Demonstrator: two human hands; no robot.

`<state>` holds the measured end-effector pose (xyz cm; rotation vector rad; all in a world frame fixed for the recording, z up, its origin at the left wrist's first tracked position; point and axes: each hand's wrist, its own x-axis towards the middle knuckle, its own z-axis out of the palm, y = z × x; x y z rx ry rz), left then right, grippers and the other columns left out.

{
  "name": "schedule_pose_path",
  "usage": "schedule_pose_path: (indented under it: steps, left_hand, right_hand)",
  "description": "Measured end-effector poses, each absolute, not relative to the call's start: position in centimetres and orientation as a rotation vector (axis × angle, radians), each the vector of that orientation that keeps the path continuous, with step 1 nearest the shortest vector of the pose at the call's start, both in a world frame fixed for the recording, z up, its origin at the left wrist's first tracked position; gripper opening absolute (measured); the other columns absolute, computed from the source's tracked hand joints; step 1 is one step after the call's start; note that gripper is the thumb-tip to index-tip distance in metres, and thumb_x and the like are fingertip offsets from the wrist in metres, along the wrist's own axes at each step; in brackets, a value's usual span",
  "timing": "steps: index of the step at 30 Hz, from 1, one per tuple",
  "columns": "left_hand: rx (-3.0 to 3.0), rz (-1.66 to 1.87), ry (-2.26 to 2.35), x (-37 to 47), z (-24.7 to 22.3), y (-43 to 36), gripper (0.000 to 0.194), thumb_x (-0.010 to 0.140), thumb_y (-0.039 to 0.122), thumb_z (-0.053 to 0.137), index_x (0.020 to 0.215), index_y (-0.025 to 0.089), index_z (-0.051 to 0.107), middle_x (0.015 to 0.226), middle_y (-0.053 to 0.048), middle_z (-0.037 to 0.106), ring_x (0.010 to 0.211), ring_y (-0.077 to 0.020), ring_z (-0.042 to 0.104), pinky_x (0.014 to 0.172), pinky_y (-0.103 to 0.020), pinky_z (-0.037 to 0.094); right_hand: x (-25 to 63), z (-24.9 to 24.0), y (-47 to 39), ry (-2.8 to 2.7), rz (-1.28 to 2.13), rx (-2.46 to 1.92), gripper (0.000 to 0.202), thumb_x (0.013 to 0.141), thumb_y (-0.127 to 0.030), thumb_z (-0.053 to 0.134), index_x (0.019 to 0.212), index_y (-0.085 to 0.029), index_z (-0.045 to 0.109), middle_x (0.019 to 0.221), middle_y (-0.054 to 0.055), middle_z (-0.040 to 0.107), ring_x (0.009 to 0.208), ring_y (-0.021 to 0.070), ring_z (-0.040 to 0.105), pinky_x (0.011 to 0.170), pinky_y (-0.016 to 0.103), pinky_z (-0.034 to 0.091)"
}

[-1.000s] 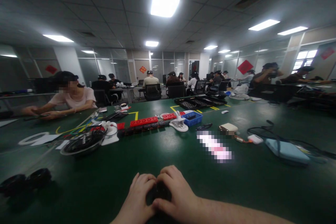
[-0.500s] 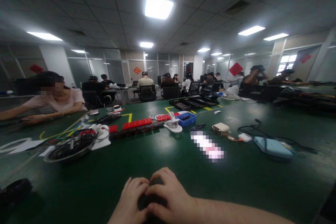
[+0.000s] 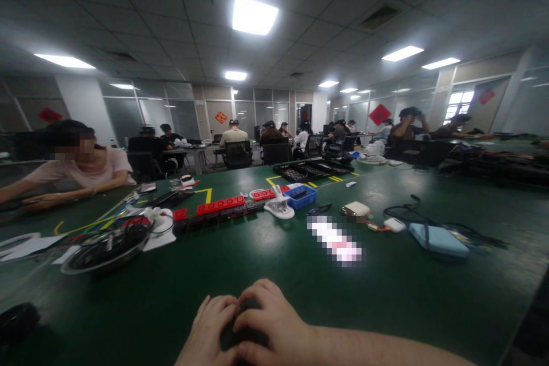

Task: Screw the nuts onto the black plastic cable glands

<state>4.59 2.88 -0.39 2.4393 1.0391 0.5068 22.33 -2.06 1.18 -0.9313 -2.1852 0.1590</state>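
At the near edge of the green table [image 3: 326,297], my left hand [image 3: 210,329] and my right hand [image 3: 272,320] rest close together, their fingertips meeting. My right hand's fingers are bent and spread apart. Those of my left hand stretch forward, with the thumb set off from them. Nothing shows in either hand; the gap between them is dark. Beyond my right hand lies a bright pixelated patch [image 3: 337,240], its contents unreadable.
Farther off are a metal bowl [image 3: 81,266], red socket strips [image 3: 221,205], a white clip [image 3: 278,206], a blue basket [image 3: 302,197] and black trays [image 3: 313,170]. A light-blue case [image 3: 440,240] lies right. A co-worker [image 3: 92,166] sits left; a black object [image 3: 17,323] is nearby.
The whole scene sits slightly farther left in the view. Both hands keep nearly the same pose, with fingertips touching.
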Motion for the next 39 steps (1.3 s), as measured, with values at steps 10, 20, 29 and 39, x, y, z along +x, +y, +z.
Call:
schedule_pose_path:
  steps: [10,20,29,39]
  left_hand:
    - [2.476,0.469,1.079,4.71,-0.7,3.03,0.027,0.066,0.041,0.057,0.088,0.025,0.062,0.105,-0.005,0.057,0.103,-0.0254,0.049,0.1,-0.054,0.017]
    - [2.477,0.486,1.089,4.62,-1.21,3.19,0.025,0.065,0.027,0.056,0.09,0.026,0.061,0.106,-0.003,0.056,0.105,-0.0249,0.047,0.101,-0.055,0.014]
    - [2.481,0.516,1.089,4.82,-0.53,2.78,0.031,0.065,0.026,0.056,0.095,0.027,0.061,0.103,-0.004,0.057,0.102,-0.024,0.048,0.1,-0.053,0.017]
    - [2.511,0.53,1.071,4.61,-1.29,3.13,0.03,0.065,0.026,0.056,0.094,0.027,0.061,0.104,-0.005,0.057,0.102,-0.0232,0.048,0.1,-0.052,0.019]
  right_hand:
    - [22.55,1.52,-2.26,-2.085,0.143,-1.028,0.024,0.067,-0.037,0.058,0.083,-0.021,0.054,0.099,0.003,0.048,0.091,0.017,0.042,0.081,0.032,0.033]
    - [22.08,1.07,-2.02,-2.098,0.183,-1.293,0.03,0.066,-0.038,0.061,0.089,-0.021,0.053,0.088,0.001,0.052,0.086,0.0169,0.042,0.077,0.031,0.032]
    - [21.94,1.4,-2.18,-2.15,0.176,-1.087,0.027,0.064,-0.023,0.051,0.091,-0.02,0.055,0.089,0.002,0.058,0.085,0.0175,0.045,0.078,0.031,0.033]
    - [22.09,1.47,-2.24,-2.239,0.225,-0.991,0.03,0.066,-0.023,0.046,0.096,-0.022,0.052,0.099,0.001,0.06,0.097,0.0176,0.047,0.088,0.033,0.03]
